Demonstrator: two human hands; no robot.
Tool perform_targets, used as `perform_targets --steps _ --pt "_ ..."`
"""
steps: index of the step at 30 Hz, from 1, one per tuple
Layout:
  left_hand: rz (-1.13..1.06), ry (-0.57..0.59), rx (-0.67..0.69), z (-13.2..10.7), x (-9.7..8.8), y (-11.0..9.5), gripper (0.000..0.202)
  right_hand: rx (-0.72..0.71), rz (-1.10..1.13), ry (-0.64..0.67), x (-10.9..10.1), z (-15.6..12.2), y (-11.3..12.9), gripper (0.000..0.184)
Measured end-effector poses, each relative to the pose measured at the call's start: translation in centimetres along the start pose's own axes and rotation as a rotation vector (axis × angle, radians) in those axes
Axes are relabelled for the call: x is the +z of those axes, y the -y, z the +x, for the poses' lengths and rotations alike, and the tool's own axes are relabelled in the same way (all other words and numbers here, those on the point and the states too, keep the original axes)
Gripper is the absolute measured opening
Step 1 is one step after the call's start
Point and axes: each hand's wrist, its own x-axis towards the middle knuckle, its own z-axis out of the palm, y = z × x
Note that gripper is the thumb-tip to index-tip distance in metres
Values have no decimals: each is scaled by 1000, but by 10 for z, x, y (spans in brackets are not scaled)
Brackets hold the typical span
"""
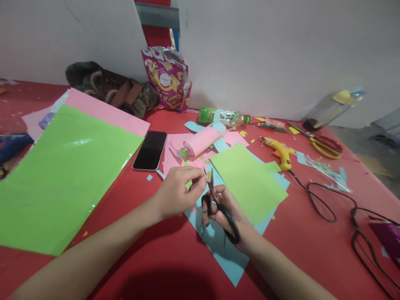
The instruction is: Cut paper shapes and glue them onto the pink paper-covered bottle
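Note:
My right hand (pixel 229 210) has its fingers through the black handles of a pair of scissors (pixel 225 216). The blades point up and away from me and stand slightly apart. My left hand (pixel 183 189) is closed in a pinch right beside the blades. A small yellow-green scrap of paper (pixel 209 176) shows between its fingertips and the blades; its exact shape is too small to tell. Beneath both hands lies light blue paper (pixel 226 260). A light green sheet (pixel 250 183) overlaps it to the right of the scissors.
Beyond my hands lie a pink-wrapped bottle (pixel 203 141) and a green-labelled bottle (pixel 223 117). At left are a phone (pixel 150 151) and a packet of green paper (pixel 68 175). A yellow glue gun (pixel 279 152), its cord (pixel 315 206) and pliers-like tools (pixel 325 146) occupy the right.

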Motion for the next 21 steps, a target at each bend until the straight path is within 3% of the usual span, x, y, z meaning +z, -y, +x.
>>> perform_targets --steps 21 --pt "-37 9 -33 0 2 0 27 -7 14 23 -1 -1 0 40"
